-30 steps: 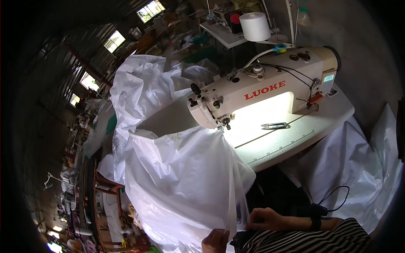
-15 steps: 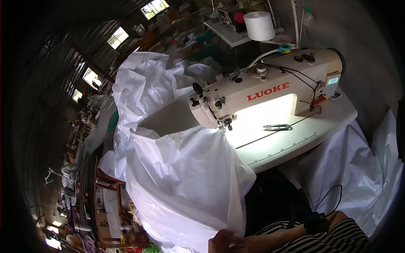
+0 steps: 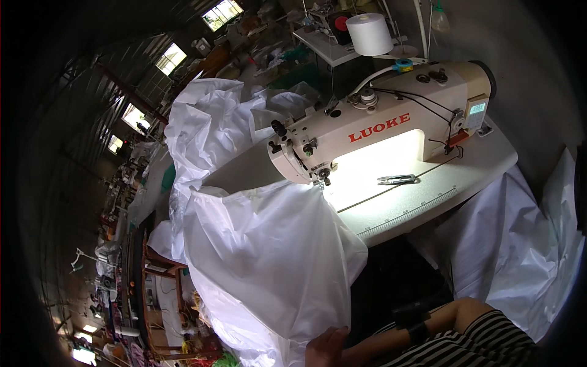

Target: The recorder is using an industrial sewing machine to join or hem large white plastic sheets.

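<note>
A large white sheet (image 3: 263, 251), smooth and slightly shiny, hangs in folds over the near left side of the sewing machine (image 3: 391, 116). Its upper edge runs to the needle area under the machine's head. At the bottom of the view, my right hand (image 3: 327, 347) is closed on the sheet's lower edge; the fingers are partly in shadow. A black band circles that forearm, below a striped sleeve. My left hand does not show. Thread snips (image 3: 397, 180) lie on the lit machine bed (image 3: 428, 205), out of my hand's reach.
A white thread cone (image 3: 369, 35) stands behind the machine. More white sheeting (image 3: 214, 122) is heaped beyond it at left, and another white piece (image 3: 507, 238) hangs at right. A wooden stool frame (image 3: 162, 269) stands at left. Cluttered worktables fill the background.
The view has shifted slightly, moving the machine a little left and up in the picture. My right hand stays at the sheet's lower edge, and my forearm is raised somewhat.
</note>
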A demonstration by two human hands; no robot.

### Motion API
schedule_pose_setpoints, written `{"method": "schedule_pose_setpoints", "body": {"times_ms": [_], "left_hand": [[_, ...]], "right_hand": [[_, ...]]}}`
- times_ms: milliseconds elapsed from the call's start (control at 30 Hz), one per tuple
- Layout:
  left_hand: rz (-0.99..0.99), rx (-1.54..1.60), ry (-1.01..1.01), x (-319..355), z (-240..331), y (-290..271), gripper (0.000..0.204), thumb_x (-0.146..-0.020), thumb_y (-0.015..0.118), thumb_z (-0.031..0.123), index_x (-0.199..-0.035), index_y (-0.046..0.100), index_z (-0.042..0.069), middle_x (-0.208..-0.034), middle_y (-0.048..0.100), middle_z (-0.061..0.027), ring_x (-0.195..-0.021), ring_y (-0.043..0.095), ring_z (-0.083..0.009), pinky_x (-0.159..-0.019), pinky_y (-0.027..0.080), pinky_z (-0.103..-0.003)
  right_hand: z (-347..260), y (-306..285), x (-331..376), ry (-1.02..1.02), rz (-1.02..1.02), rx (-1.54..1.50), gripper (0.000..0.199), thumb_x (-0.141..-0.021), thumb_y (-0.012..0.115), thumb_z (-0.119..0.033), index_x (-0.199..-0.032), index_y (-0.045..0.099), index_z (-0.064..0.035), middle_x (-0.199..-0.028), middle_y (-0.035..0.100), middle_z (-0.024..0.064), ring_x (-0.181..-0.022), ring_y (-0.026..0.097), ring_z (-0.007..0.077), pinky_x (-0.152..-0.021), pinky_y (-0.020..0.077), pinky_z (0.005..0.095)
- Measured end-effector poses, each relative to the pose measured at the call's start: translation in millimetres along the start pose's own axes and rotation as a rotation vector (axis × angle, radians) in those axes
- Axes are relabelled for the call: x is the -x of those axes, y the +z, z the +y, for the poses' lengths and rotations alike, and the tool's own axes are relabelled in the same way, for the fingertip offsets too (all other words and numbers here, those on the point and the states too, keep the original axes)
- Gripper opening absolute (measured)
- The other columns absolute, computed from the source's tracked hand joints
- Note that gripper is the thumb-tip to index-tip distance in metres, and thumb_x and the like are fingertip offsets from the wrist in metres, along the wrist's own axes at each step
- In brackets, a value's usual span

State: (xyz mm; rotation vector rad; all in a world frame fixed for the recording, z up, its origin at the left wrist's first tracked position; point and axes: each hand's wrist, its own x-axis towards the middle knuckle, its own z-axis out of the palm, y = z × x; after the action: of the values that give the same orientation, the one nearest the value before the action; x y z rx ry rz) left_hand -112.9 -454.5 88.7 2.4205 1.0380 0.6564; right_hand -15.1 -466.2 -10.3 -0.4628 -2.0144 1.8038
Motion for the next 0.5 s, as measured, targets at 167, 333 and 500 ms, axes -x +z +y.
{"method": "schedule_pose_setpoints", "body": {"times_ms": [167,333,500], "left_hand": [[-0.179,-0.040,-0.096,6.8,-29.5,3.1,0.016,-0.083,0.058,-0.003,-0.096,0.064,0.005,-0.091,0.066,-0.0138,-0.079,0.065,-0.0303,-0.064,0.053,-0.038],[0.003,-0.138,0.107,15.8,-39.5,7.2,0.024,-0.083,0.061,-0.004,-0.106,0.066,0.004,-0.091,0.066,-0.0135,-0.073,0.065,-0.0321,-0.059,0.053,-0.039],[0.030,-0.208,0.088,12.1,-30.3,-5.7,0.026,-0.084,0.062,-0.004,-0.109,0.065,0.006,-0.089,0.065,-0.0133,-0.066,0.064,-0.0311,-0.053,0.051,-0.039]], "right_hand": [[33.9,-52.1,109.0,0.407,0.668,0.472,0.027,-0.093,0.061,-0.031,-0.110,0.068,-0.0123,-0.096,0.070,0.0096,-0.089,0.068,0.0209,-0.083,0.0528,0.0342],[99.0,-126.1,141.7,0.229,1.153,0.431,0.059,-0.085,0.072,-0.035,-0.132,0.052,-0.0044,-0.122,0.062,0.0153,-0.113,0.060,0.0313,-0.094,0.0489,0.0400],[114.1,-99.5,120.7,0.415,0.546,0.151,0.053,-0.089,0.067,-0.046,-0.118,0.063,-0.0008,-0.109,0.069,0.0187,-0.100,0.066,0.0335,-0.090,0.0503,0.0414]]}}
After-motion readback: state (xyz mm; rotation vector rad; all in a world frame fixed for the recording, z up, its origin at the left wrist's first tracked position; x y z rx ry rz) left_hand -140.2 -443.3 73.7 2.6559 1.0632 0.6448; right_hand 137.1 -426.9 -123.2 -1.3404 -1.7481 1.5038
